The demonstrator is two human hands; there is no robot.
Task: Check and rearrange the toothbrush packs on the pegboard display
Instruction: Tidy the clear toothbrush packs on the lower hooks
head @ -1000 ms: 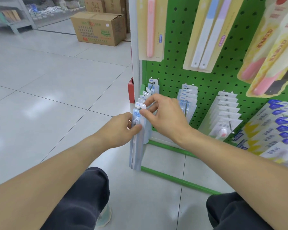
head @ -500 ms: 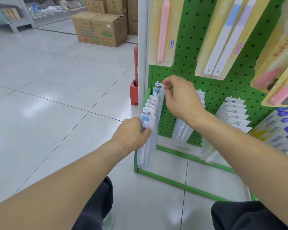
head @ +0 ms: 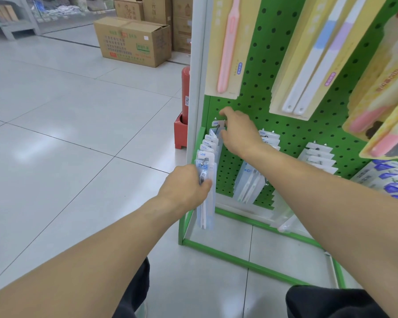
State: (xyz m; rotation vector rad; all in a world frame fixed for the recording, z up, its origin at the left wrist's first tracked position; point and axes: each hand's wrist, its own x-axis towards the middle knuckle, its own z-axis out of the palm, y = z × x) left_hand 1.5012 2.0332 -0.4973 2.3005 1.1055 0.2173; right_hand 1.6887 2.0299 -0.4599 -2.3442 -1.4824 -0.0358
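Item: row of clear-and-pale-blue blister toothbrush packs [head: 207, 154], hung one behind another on a thin metal peg at the lower left of the green perforated pegboard [head: 257, 72].

Front pack [head: 206, 191]: gripped at its upper part by the left hand [head: 186, 189], fingers curled round it, likely steadying the row.

Rearmost pack [head: 217, 128]: its white header appears pinched by the right hand [head: 238, 131], though fingertips are partly hidden; probably seating it against the board.
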